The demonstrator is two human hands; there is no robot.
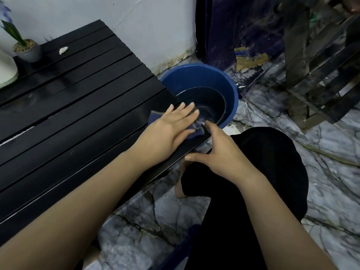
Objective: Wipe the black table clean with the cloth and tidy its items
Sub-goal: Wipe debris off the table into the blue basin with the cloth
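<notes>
The black slatted table point(81, 106) fills the left of the head view. At its right end my left hand point(165, 129) lies flat with straight fingers, pressing a dark blue cloth point(194, 133) onto the table's corner. Most of the cloth is hidden under the palm. My right hand point(218, 152) hovers just off the table's right edge, fingers spread and relaxed, fingertips close to the cloth, holding nothing. A small white crumpled scrap point(63, 50) lies on the far slats. A grey pot with a plant point(29, 50) stands at the far left corner, beside a white object point(6, 69).
A blue bucket point(231, 88) with water stands on the floor right against the table's right end. The marble-patterned floor point(321, 145) spreads to the right. A dark wooden frame point(321, 75) leans at the back right. My black-clad knee point(263, 172) is below the right hand.
</notes>
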